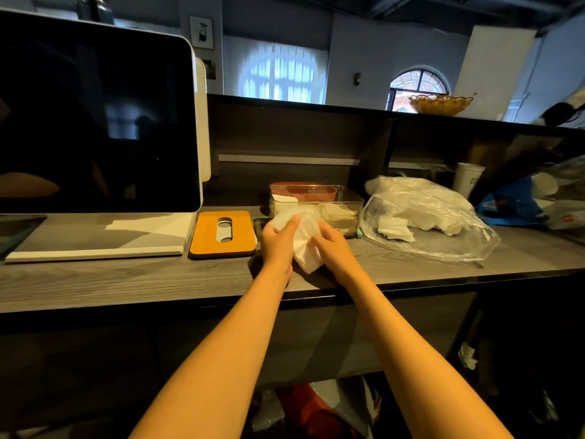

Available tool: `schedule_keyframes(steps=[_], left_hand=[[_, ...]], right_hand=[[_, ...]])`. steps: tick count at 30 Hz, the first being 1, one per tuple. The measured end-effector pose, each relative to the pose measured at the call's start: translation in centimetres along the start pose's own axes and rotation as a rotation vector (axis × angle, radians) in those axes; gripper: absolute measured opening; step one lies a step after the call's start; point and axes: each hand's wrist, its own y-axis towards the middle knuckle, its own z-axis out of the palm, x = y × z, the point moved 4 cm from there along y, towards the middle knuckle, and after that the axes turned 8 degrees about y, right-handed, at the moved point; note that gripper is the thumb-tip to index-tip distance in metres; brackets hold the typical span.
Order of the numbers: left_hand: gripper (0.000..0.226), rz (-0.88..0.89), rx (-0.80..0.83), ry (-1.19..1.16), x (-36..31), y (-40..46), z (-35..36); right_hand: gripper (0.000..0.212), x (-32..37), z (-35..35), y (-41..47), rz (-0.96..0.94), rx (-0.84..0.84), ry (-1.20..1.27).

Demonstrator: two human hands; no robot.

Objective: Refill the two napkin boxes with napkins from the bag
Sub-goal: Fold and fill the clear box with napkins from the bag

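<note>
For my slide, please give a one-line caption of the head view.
Both hands, left hand and right hand, hold white paper napkins before a clear plastic napkin box.

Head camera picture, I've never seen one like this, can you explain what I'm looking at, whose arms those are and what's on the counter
The camera sits on a person's head and looks forward and down, so the two bare arms are the wearer's own; no machine is involved. The left hand and right hand together hold a bunch of white napkins just in front of a clear napkin box. A reddish box stands behind it. Left of the hands lies an orange lid with a slot, beside a big dark screen. To the right lies a clear plastic bag with more napkins inside, then a paper cup. All rest on a grey wooden counter.
</note>
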Motion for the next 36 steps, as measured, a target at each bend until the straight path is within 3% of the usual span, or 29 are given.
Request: schedule_keyframes(steps=[4,7,10,14,18,24,28,32,36], left_hand=[[0.04,0.051,0.007,0.025,-0.3,-0.2,-0.2],[0.032,0.153,0.06,0.239,-0.4,-0.2,0.2],[0.035,0.188,0.095,0.387,-0.5,-0.7,0.9],[0.034,0.185,0.039,0.408,-0.8,-0.9,1.1],[0.021,0.239,-0.1,0.442,-1.0,-0.7,0.6],[0.016,0.235,0.011,0.349,-1.3,-1.2,1.0],[0.021,0.206,-0.102,0.407,-1.4,-1.3,0.4],[0.015,0.243,0.025,0.348,-1.5,-1.7,1.1],[0.019,0.233,-0.116,0.385,-1.6,-1.5,0.2]], right_hand=[[0.045,-0.9,-2.1,0.5,0.006,-0.295,0.129],[0.055,-1.2,-3.4,0.1,0.033,-0.469,0.211],[0.059,-1.2,-3.3,0.2,0.039,-0.449,0.192],[0.049,-0.6,-2.1,0.8,-0.001,-0.351,0.066],[0.046,-1.0,-2.6,0.9,0.056,-0.467,0.0],[0.04,-0.4,-2.2,0.9,-0.007,-0.413,-0.052],[0.036,-1.0,-2.6,0.8,0.08,-0.489,0.018],[0.038,-0.3,-1.9,0.7,-0.023,-0.361,-0.039],[0.024,-1.0,-2.7,0.7,0.053,-0.487,0.023]])
